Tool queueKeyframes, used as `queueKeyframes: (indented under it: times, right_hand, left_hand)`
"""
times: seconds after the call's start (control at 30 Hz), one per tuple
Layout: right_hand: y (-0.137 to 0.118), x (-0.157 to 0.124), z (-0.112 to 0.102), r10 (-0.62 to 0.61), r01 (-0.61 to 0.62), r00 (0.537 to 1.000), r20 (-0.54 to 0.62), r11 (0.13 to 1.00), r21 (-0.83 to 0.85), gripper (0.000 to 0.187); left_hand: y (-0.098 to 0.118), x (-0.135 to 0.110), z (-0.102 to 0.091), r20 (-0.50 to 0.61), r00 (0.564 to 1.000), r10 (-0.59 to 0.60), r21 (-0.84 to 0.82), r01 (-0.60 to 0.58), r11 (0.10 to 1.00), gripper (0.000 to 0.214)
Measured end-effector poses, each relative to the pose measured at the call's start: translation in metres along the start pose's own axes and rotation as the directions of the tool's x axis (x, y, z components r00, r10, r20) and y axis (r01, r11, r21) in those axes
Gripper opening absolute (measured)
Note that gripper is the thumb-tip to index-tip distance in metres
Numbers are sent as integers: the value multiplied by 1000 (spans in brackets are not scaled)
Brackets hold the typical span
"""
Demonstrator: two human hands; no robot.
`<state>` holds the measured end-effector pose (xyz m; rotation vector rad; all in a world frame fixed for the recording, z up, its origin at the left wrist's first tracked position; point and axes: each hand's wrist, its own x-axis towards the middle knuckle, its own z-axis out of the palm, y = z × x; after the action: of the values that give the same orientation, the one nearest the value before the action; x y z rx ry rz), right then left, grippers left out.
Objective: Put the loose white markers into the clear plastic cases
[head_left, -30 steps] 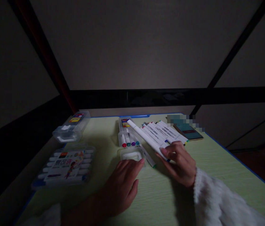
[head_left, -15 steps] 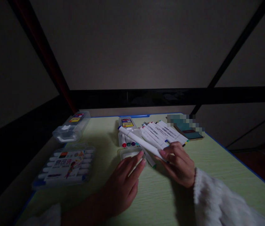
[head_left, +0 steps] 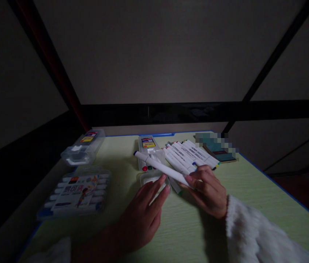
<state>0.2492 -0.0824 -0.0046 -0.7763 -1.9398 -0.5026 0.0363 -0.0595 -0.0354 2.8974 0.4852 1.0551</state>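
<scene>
A white marker [head_left: 161, 167] with a dark blue end is pinched near its lower end by my right hand [head_left: 207, 190]. It slants up to the left above an open clear case [head_left: 147, 142], where red and green marker ends show. My left hand [head_left: 144, 212] has its fingers apart and holds nothing; its fingertips are just below the marker, beside the case's clear front part [head_left: 146, 178]. Behind my right hand, several white markers [head_left: 187, 155] lie in a row. Another white marker [head_left: 175, 185] with a green end lies partly hidden under the held one.
On the left stand a clear case full of markers [head_left: 77, 193] and a second clear case [head_left: 83, 148] behind it. A teal flat object [head_left: 217, 148], partly pixelated, lies at the right back. The pale green table [head_left: 255, 204] has a blue edge.
The blue end of the marker has swung slightly left and down, now covering more of the marker ends in the case. Both hands have barely moved.
</scene>
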Motion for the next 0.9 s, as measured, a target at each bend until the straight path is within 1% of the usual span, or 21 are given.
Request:
queueKeyframes:
  times: [0.23, 0.47, 0.9]
  right_hand:
    - [-1, -1, 1, -6, 6, 1000, -6, 1000, 13, 20]
    - [-1, 0, 1, -20, 20, 1000, 6, 1000, 11, 15]
    - [-2, 0, 2, -20, 20, 1000, 5, 1000, 16, 16]
  left_hand:
    - [0, -1, 0, 5, 1000, -5, 23, 4, 1000, 76]
    - [0, -2, 1, -14, 1000, -9, 33, 10, 999, 74]
    - [1, -3, 2, -3, 999, -33, 56, 33, 998, 70]
